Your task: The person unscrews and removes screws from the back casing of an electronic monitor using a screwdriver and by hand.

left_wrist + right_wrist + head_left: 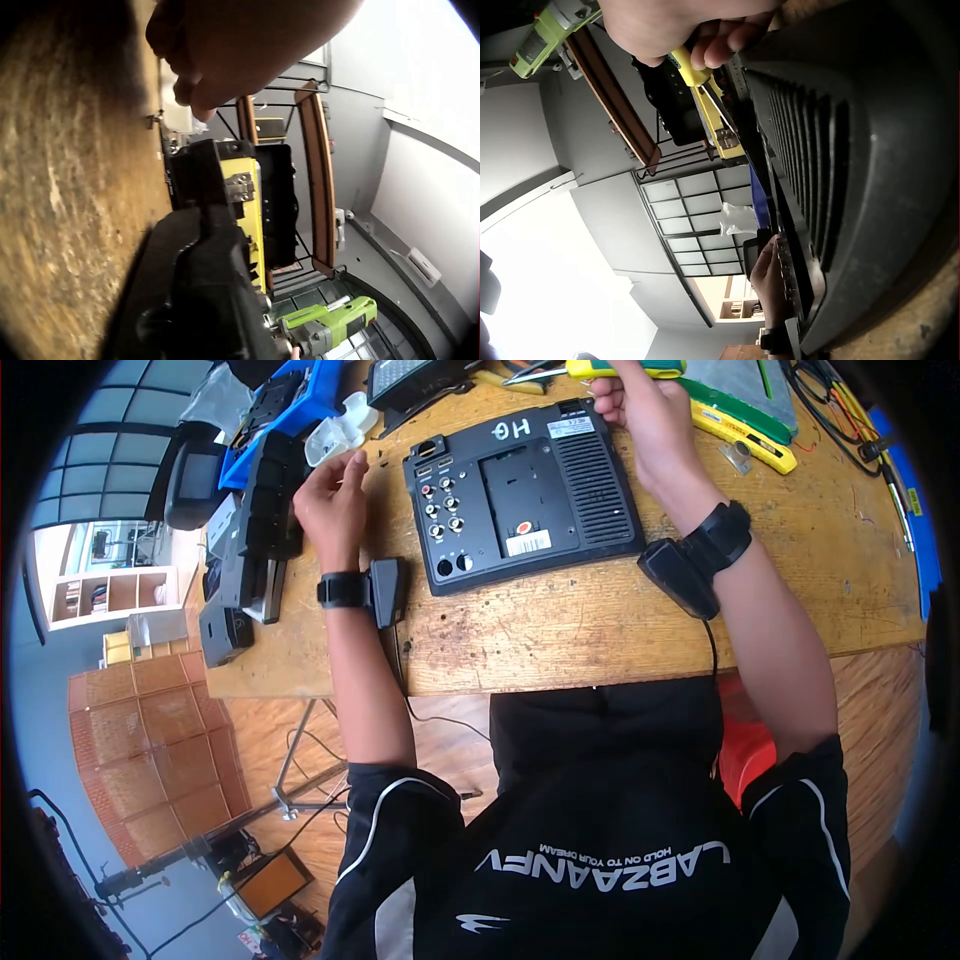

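A black device housing (590,490) lies on the wooden table, with round connectors on its left part and a vented grille on its right. Beyond its upper right corner the right hand (655,435) grips a yellow-green screwdriver (610,368), whose shaft points left. In the right wrist view, fingers curl round the yellow handle (692,71) beside the housing (885,165). The left hand (335,505) rests by the table surface left of the housing, close to a small clear plastic container (338,435); its fingers are bent, and whether they hold something small cannot be told.
Black parts (272,500) and a blue bin (315,405) stand at the left. A yellow cutter (745,435), a green-edged mat (740,390) and cables lie at the upper right. The table's front edge (450,688) runs before the person.
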### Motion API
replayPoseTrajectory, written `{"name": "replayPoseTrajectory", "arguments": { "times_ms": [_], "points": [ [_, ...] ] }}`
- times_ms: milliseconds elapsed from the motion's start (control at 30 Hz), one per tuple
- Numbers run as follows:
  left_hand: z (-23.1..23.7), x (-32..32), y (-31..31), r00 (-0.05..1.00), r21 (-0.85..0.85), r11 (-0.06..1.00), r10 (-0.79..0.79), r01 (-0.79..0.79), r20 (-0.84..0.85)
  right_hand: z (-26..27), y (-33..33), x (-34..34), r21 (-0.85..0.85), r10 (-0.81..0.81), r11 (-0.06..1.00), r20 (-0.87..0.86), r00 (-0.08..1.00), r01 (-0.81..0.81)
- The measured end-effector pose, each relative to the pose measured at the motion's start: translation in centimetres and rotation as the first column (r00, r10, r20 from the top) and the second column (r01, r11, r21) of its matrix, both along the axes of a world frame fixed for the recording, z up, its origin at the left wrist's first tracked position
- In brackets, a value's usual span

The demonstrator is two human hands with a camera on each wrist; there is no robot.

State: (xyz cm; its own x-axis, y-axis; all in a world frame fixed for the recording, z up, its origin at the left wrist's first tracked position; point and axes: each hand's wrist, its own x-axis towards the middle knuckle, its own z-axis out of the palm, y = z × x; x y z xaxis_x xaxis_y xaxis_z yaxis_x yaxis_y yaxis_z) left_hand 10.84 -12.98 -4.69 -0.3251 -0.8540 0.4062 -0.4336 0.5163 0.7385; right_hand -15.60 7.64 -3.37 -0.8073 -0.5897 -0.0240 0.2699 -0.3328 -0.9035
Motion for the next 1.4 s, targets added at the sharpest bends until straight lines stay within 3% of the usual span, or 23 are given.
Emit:
{"name": "replayPoseTrajectory", "arguments": {
  "times_ms": [200,300,367,533,600,733,1000,1133,1233,1367,1400],
  "points": [
    [3.4,-2.3,4.8,0.928,0.192,0.936,-0.232,0.294,-0.293,0.8,0.3,0.4,-0.079,-0.004,0.997,-0.022,1.000,0.002],
    [3.8,-3.2,6.4,0.922,0.203,0.915,-0.295,0.348,-0.249,-2.3,-0.3,-0.6,-0.010,0.012,1.000,-0.180,0.984,-0.014],
    [4.0,-3.7,7.2,0.903,0.236,0.885,-0.342,0.402,-0.259,-1.5,0.1,0.1,-0.027,0.004,1.000,-0.161,0.987,-0.008],
    [6.2,-6.6,10.3,0.834,0.259,0.795,-0.538,0.549,-0.118,-1.3,0.1,0.0,-0.016,0.000,1.000,-0.145,0.989,-0.002],
    [6.5,-7.7,10.4,0.715,0.192,0.733,-0.680,0.653,0.161,-1.1,0.2,0.1,-0.033,0.002,0.999,-0.137,0.991,-0.006],
    [6.3,-9.2,11.0,0.726,0.183,0.781,-0.623,0.596,0.293,-0.9,0.2,0.2,-0.046,0.003,0.999,-0.109,0.994,-0.008],
    [6.2,-10.0,11.3,0.741,0.154,0.811,-0.580,0.565,0.339,-1.1,0.0,0.2,-0.058,0.013,0.998,-0.114,0.993,-0.019],
    [5.3,-9.9,10.7,0.773,0.268,0.798,-0.596,0.539,0.220,-1.0,0.2,0.3,-0.085,0.004,0.996,-0.116,0.993,-0.014],
    [5.7,-9.8,10.8,0.738,0.147,0.805,-0.587,0.575,0.332,-0.7,0.3,0.3,-0.078,0.013,0.997,-0.109,0.994,-0.022],
    [5.6,-9.8,11.1,0.727,0.142,0.787,-0.611,0.600,0.314,-1.0,0.2,0.2,-0.047,0.009,0.999,-0.128,0.992,-0.015],
    [5.1,-9.9,11.0,0.765,0.183,0.803,-0.596,0.568,0.244,-1.0,0.1,0.2,-0.047,0.008,0.999,-0.129,0.992,-0.014]
  ]
}}
